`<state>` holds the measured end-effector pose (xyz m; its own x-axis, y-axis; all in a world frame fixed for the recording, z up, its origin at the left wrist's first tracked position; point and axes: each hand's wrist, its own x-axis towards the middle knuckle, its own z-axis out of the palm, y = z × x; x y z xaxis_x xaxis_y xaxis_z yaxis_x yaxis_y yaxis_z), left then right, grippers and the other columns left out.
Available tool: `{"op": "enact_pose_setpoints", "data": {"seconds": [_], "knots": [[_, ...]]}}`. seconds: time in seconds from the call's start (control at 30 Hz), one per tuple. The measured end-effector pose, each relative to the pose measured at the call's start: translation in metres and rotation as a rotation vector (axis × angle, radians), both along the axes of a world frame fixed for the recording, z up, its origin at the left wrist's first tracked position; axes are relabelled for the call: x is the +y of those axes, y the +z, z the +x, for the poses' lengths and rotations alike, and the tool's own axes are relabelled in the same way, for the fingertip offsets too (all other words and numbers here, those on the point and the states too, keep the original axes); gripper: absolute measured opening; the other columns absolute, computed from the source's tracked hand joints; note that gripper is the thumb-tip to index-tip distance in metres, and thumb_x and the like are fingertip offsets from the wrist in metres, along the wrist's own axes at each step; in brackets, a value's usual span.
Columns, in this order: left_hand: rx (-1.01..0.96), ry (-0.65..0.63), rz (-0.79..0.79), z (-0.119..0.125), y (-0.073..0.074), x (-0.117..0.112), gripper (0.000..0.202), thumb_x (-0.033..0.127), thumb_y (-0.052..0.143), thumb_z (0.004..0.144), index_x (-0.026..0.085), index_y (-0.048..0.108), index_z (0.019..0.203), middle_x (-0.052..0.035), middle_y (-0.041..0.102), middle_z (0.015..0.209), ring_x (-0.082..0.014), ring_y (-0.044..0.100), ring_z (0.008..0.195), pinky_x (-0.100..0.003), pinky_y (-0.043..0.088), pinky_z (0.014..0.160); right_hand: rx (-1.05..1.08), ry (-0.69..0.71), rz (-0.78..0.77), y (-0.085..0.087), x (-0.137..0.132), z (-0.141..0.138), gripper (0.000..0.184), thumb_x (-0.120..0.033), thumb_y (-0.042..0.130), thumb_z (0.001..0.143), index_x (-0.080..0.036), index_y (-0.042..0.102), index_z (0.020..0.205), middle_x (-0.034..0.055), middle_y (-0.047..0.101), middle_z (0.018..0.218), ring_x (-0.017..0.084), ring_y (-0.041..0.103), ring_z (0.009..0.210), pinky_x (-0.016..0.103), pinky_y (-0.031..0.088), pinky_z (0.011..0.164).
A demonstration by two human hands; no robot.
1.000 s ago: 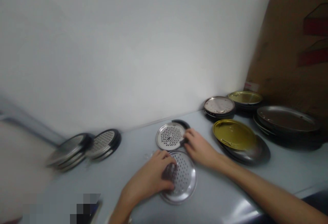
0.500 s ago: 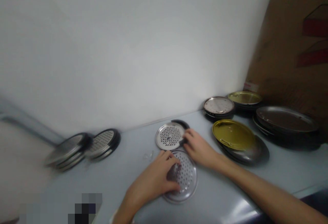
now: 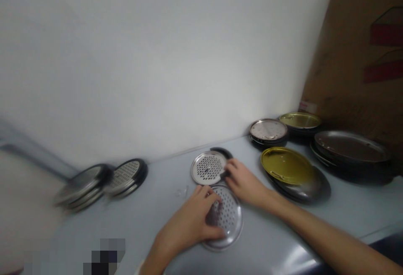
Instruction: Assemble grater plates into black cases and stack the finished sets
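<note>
Because our left hand (image 3: 189,220) lies flat over the holed metal plate (image 3: 232,220), we size up that plate first: it looks thin, stiff and light, its smooth face probably slippery, so the raised rim seems the surest place to take hold. Our left fingers (image 3: 204,191) are spread, curving over the plate's left side. Just behind that plate sits a second holed plate (image 3: 206,167), shiny, with a dark band (image 3: 222,152) showing past its far edge, and our right hand (image 3: 245,182) rests at its right edge. The right fingers (image 3: 233,166) look pressed together, perhaps pinching a small dark piece (image 3: 224,174), though we cannot tell for sure. To the right of the first plate lies a yellow lid (image 3: 285,165) on a dark pan (image 3: 315,191), and farther right stand more stacked lids (image 3: 268,130). To its left, well apart, lean stacks of holed plates (image 3: 126,178), and a white wall (image 3: 157,56) rises behind everything.
</note>
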<state>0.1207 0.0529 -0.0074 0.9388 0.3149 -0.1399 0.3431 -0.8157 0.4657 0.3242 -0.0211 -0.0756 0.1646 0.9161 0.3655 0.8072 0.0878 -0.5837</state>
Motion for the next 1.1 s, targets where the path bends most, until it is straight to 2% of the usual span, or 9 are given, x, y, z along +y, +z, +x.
{"op": "enact_pose_setpoints", "data": {"seconds": [0.1,0.4,0.6,0.73,0.93,1.1], "knots": [[0.034,0.038,0.029,0.006,-0.003,-0.004,0.053,0.036,0.085,0.063,0.022,0.064,0.11,-0.0076,0.056,0.121,-0.0315,0.045,0.119,-0.045,0.038,0.105,-0.004,-0.001,0.002,-0.001,0.0,0.001,0.025,-0.009,0.051,0.089,-0.018,0.053,0.112,0.0128,0.051,0.123,0.025,0.054,0.114,0.043,0.046,0.102],[0.073,0.026,0.063,0.01,-0.006,-0.01,0.06,0.03,0.082,0.061,0.017,0.061,0.116,-0.0115,0.053,0.124,-0.0326,0.043,0.122,-0.045,0.035,0.108,-0.012,0.005,0.0,-0.003,0.0,0.002,0.023,-0.009,0.052,0.089,-0.018,0.054,0.11,0.0131,0.052,0.123,0.025,0.054,0.113,0.043,0.046,0.101],[0.037,0.046,0.099,0.011,-0.011,-0.01,0.066,0.045,0.089,0.054,0.021,0.064,0.11,-0.0094,0.054,0.121,-0.0353,0.044,0.116,-0.053,0.034,0.105,-0.017,0.009,-0.001,-0.004,0.001,0.003,0.028,-0.008,0.053,0.088,-0.019,0.054,0.114,0.0124,0.052,0.124,0.026,0.053,0.115,0.043,0.045,0.101],[0.056,0.055,0.051,0.013,-0.01,-0.01,0.062,0.032,0.089,0.057,0.018,0.063,0.111,-0.01,0.053,0.122,-0.033,0.043,0.118,-0.046,0.039,0.104,-0.014,0.007,-0.003,-0.002,0.0,0.002,0.028,-0.008,0.053,0.088,-0.019,0.054,0.113,0.0119,0.053,0.123,0.025,0.054,0.114,0.043,0.045,0.1],[0.081,0.071,0.062,0.015,-0.007,-0.011,0.067,0.023,0.087,0.056,0.013,0.061,0.116,-0.0126,0.052,0.125,-0.0324,0.041,0.119,-0.044,0.036,0.107,-0.022,0.013,-0.004,0.0,-0.001,0.003,0.028,-0.009,0.053,0.088,-0.019,0.054,0.114,0.012,0.052,0.123,0.026,0.053,0.115,0.043,0.045,0.1],[0.072,0.051,0.07,0.016,-0.008,-0.012,0.083,0.022,0.087,0.057,0.02,0.055,0.134,-0.0113,0.051,0.126,-0.0318,0.041,0.121,-0.043,0.035,0.109,-0.027,0.012,-0.01,0.001,-0.001,0.002,0.027,-0.009,0.052,0.089,-0.019,0.054,0.114,0.0121,0.052,0.122,0.025,0.053,0.113,0.043,0.045,0.1]]}}
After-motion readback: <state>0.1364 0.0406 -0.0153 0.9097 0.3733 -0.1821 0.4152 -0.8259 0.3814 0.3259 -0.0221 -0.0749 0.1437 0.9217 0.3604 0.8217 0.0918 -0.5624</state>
